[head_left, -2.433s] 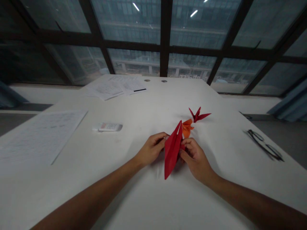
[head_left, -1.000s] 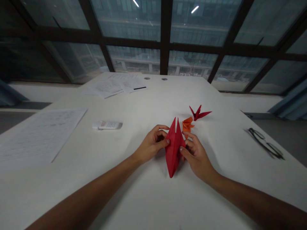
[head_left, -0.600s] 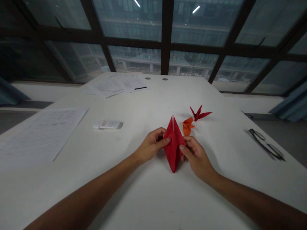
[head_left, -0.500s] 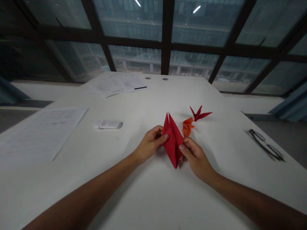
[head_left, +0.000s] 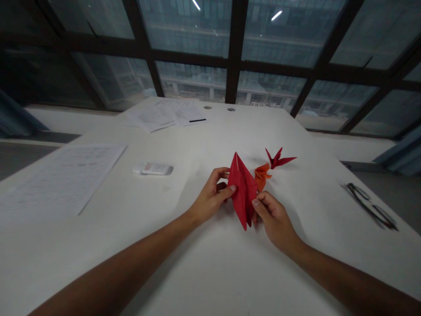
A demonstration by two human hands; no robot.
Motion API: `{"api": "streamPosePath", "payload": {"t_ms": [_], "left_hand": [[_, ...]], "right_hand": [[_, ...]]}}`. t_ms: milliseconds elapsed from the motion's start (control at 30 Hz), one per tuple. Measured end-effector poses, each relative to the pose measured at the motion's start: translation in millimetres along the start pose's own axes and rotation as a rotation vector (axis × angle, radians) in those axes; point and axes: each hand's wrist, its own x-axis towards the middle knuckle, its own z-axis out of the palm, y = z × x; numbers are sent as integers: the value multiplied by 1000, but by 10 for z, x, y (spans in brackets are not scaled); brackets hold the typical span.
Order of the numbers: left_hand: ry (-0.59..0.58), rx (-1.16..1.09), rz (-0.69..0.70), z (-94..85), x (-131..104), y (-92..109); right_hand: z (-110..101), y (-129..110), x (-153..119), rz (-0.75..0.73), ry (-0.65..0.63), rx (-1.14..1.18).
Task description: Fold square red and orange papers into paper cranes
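Observation:
A folded red origami paper (head_left: 242, 186), diamond-shaped with one point up, is held just above the table between both hands. My left hand (head_left: 213, 193) pinches its left edge, thumb on the near face and fingers behind. On its right corner my right hand (head_left: 271, 215) closes with thumb and fingertips. The paper's lower end shows two separate points. Just behind the right hand lies a small orange origami piece (head_left: 262, 173), and past it a finished-looking red origami crane (head_left: 279, 159) with pointed tips.
On the white table (head_left: 204, 272) lie a white remote control (head_left: 154, 169) to the left, a printed sheet (head_left: 62, 177) at far left, more papers (head_left: 164, 114) at the back, and black-framed glasses (head_left: 371, 205) near the right edge. Windows (head_left: 190, 30) rise behind.
The red paper's two upper points now appear as one, while its lower end shows two points instead of one. The whole view has shifted slightly; both hands keep their grip.

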Motion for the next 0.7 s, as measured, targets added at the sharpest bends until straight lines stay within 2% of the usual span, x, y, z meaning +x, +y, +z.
{"api": "streamPosePath", "payload": {"t_ms": [133,233,367,467,567,700], "left_hand": [[55,153,81,30,-66,-28],[99,391,190,62,-111,6],[45,579,308,99,-121,65],[-32,596,258,112,-107,39],[-53,506,169,111,-95,-30],[-36,432,186,102,-91,-69]], "right_hand": [[-3,-16,-4,-13,13,-4],[-1,-29,-8,-33,16,2],[2,-21,-18,-62,3,4],[6,-6,-30,-71,-10,3],[7,0,-34,-72,-31,-9],[-2,-18,-31,-65,-48,-26]]}}
